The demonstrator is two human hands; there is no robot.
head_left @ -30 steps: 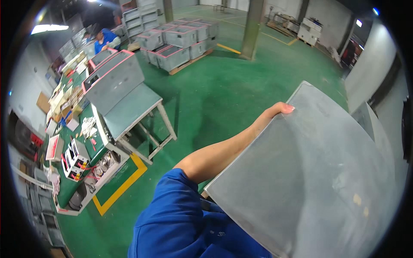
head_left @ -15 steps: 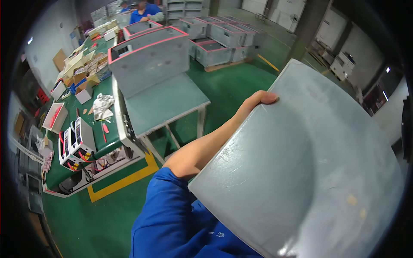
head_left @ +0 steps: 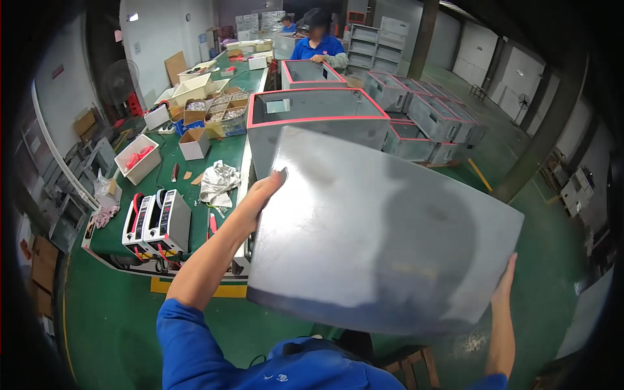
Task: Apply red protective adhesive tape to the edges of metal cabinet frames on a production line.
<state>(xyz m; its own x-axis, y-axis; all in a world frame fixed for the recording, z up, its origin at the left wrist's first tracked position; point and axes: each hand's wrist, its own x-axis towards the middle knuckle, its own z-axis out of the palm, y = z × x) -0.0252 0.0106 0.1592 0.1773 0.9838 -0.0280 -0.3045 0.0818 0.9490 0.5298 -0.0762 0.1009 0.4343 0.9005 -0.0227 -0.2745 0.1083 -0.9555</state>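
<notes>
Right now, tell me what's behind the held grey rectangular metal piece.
Behind the piece, a red-rimmed grey metal box shows partly; its lower front and base are mostly covered.

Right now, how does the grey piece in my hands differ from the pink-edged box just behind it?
The held piece is between the left hand and right hand; the pink-edged box stands beyond, out of their hold.
The held piece shows a broad, closed face; the pink-edged box shows an open top.
No pink shows on the held piece, while pink lines the pink-edged box's rim.
Both are grey.
</notes>
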